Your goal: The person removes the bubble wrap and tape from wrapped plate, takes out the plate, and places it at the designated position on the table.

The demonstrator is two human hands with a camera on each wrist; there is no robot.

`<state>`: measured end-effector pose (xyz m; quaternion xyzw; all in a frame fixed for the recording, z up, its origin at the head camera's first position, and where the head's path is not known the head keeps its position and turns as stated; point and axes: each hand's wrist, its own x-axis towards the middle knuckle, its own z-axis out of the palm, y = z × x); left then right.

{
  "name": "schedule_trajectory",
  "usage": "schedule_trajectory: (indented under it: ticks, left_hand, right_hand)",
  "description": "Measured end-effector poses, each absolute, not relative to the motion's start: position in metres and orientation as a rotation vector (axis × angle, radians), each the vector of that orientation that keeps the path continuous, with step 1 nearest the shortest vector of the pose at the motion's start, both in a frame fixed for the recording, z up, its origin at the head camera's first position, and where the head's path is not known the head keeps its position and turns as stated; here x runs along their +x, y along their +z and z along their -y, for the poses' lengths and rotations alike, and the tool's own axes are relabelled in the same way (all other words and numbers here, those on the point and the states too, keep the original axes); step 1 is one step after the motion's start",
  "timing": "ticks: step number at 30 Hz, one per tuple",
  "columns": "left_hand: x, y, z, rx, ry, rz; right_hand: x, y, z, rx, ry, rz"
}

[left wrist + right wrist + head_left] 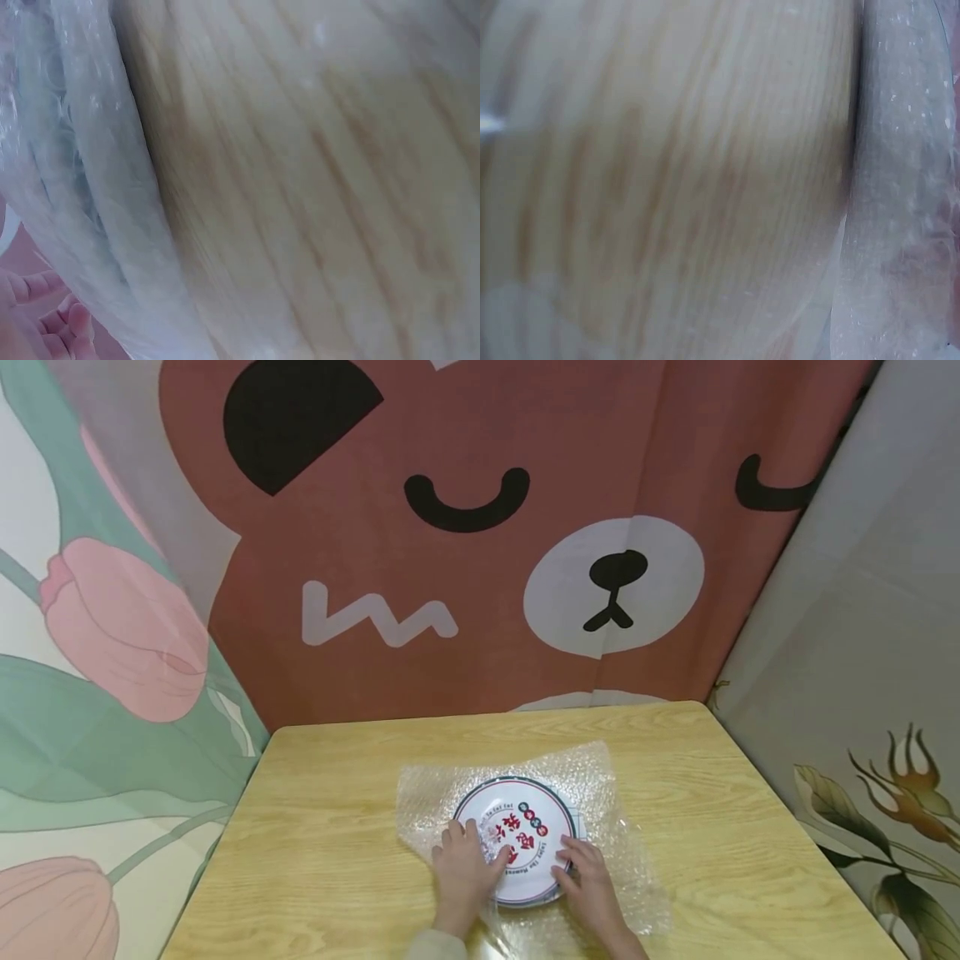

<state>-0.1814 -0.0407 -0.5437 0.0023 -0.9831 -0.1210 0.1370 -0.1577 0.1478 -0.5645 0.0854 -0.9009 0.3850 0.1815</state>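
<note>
Left hand [463,870] spread over the plate's [519,837] left edge, lower centre; right hand [592,883] opposite, grip unclear. Probably stiff, slick, breakable: I'd hold both edges.

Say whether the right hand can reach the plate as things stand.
Likely yes: the right hand is at the right rim of the plate, and the bubble wrap seems to lie beneath rather than over that side.

I can pass over the table [300,827] along its left and right edges; between them, bubble wrap [633,881], plate [551,814], left hand [461,867] and right hand [592,881] block me; a curtain [375,681] bars the back edge.
</note>
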Motion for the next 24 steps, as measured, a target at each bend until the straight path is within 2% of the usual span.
schedule_trajectory:
  ticks: [24]
  left_hand:
    - [-0.1777, -0.5433, 0.0410, 0.022, -0.324, 2.847]
  right_hand:
    - [-0.1597, -0.5651, -0.1481, 0.237, 1.097, 2.545]
